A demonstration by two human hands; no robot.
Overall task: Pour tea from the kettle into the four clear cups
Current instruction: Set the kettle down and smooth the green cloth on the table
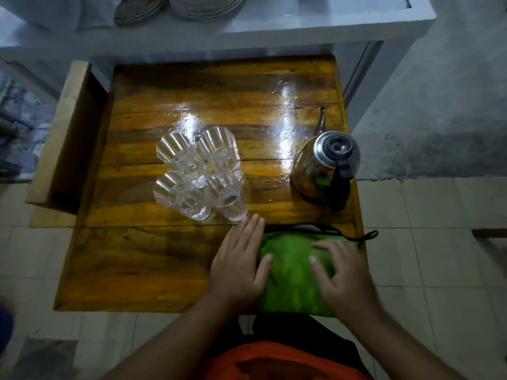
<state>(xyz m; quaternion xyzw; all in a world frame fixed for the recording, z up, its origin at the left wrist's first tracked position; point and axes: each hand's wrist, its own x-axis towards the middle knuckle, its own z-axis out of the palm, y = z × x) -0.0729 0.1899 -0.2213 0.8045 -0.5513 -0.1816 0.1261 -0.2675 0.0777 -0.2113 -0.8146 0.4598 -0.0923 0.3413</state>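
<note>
Head view: four clear cups (pixel 199 174) stood bunched together mid-table, kettle (pixel 325 165) well apart to their right, spout pointing away, likely staged for pouring. Left hand (pixel 238 264) lay flat, fingers straight, on the wooden table (pixel 137 256) at the green cloth's (pixel 290 278) edge. Right hand (pixel 343 272) rested spread on the cloth, grasping nothing.

Dim indoor light, overhead source. Two white glare streaks lay on varnished table (pixel 164 256), well beyond left hand (pixel 237 266) and right hand (pixel 344 272). Both hands slightly blurred. Wide-angle lens bowed edges; corners fell dark, soft. Colours muted, detail smeared.
</note>
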